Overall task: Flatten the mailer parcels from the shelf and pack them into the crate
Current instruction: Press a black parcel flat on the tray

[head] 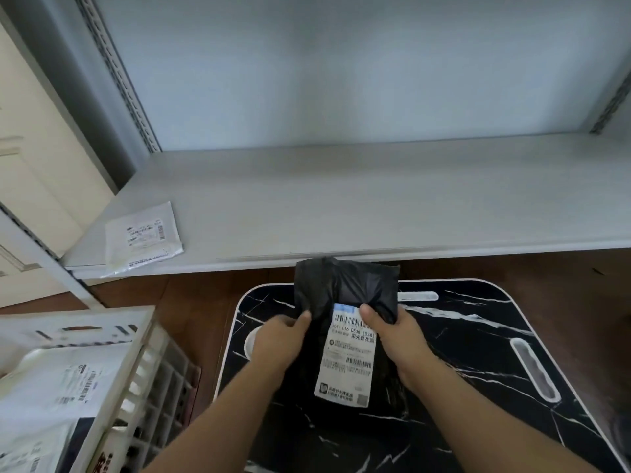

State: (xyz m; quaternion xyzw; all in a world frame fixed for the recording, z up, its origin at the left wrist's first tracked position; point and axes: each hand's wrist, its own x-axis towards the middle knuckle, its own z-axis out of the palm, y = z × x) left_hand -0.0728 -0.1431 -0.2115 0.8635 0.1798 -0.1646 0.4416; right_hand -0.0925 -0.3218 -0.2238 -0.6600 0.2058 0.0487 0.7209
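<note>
Over the marble tray (478, 336), both hands, left hand (278, 339), right hand (396, 336), pinching black mailer (345, 285), white mailer (143, 233) on shelf (375, 199) at ten o'clock, crate (112, 380) at eight.

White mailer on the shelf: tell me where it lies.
The white mailer lies flat at the shelf's front left corner, above the crate.
</note>
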